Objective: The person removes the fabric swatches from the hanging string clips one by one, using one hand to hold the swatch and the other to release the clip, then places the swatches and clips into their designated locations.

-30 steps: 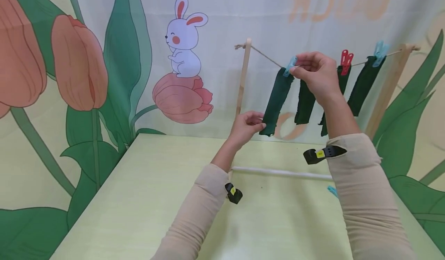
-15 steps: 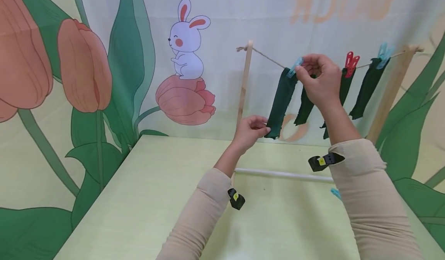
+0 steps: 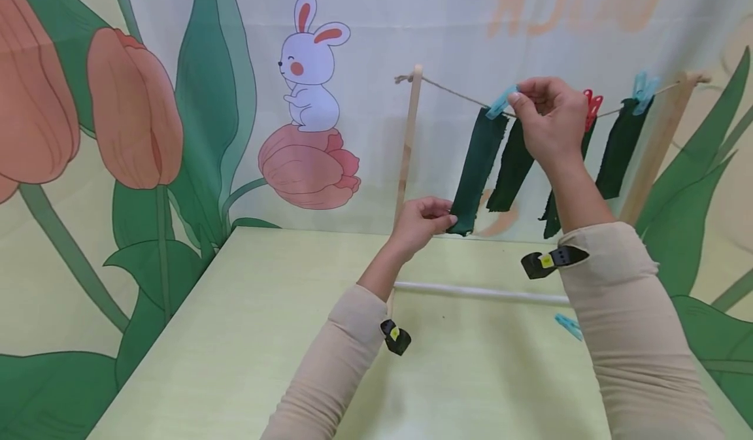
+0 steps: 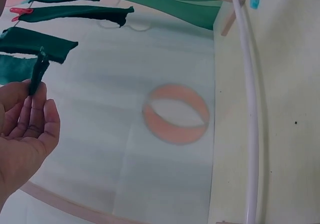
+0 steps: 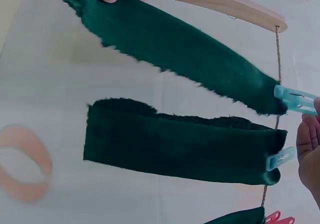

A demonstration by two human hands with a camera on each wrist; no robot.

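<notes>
A dark green cloth strip (image 3: pixel 478 165) hangs at a slant from the rope (image 5: pixel 278 54), its top edge in a light blue clothespin (image 3: pixel 499 103). My right hand (image 3: pixel 553 123) pinches the clothespin's handle end between thumb and fingertips; the right wrist view shows its jaws over the cloth and rope. My left hand (image 3: pixel 419 229) pinches the strip's lower end, pulled out to the left. Beside it hangs a second green strip (image 5: pixel 175 146) under another blue clothespin (image 5: pixel 281 158), which my right hand hides in the head view.
Farther right hang two more green strips, one under a red clothespin (image 3: pixel 593 108), one under blue clothespins (image 3: pixel 646 85). The rope runs between wooden posts (image 3: pixel 410 139). A white rod (image 3: pixel 482 291) crosses low between them. A loose blue clothespin (image 3: pixel 568 327) lies on the table (image 3: pixel 247 335).
My right hand has shifted right and slightly up, and the clothespin it pinches now leans further right. The strip and my left hand have moved a little to the right.
</notes>
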